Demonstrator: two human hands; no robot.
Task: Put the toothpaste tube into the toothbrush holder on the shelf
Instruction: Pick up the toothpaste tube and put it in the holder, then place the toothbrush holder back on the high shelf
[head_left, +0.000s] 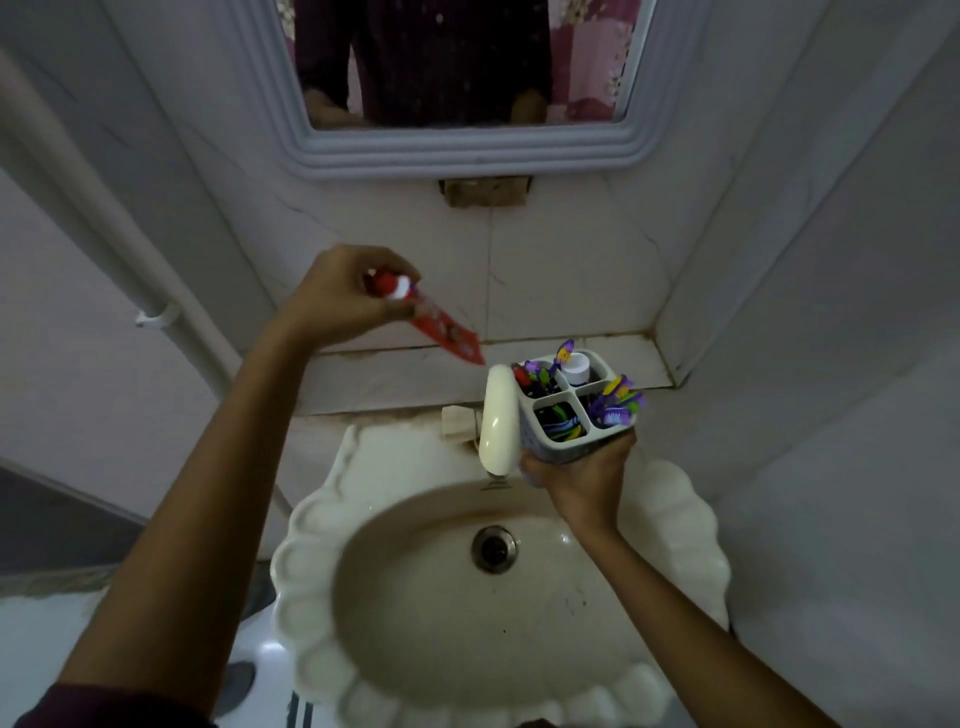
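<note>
Clearly mid-transfer: gripped the red, flat-crimped toothpaste tube (448, 332) near its red-and-white cap end in the left hand (340, 296), fingers pinched narrow around the neck, crimped tail angled down and right toward the holder but well short of it. Cupped the pale grey four-compartment plastic toothbrush holder (569, 402) from below in the right hand (576, 470), fingers wrapped about its base, lifted off the tiled ledge (410, 374) and held beside the cream tap (498, 415), above the scalloped cream basin (675, 499).

Judged the compartments: far one taken up by a white cap-like item (576, 370), right one crowded with purple and yellow brush heads (618, 402), left far one stuffed with purple brushes, near one dark with handles yet seemingly roomiest. Best done, probably, by swinging the tube upright over that near cell, tail first, holder kept level and steady. Worth easing down slowly past the bristles, not forcing; risked snagging a brush or tipping the holder over the basin. Still left afterwards: setting the holder back on the ledge.
</note>
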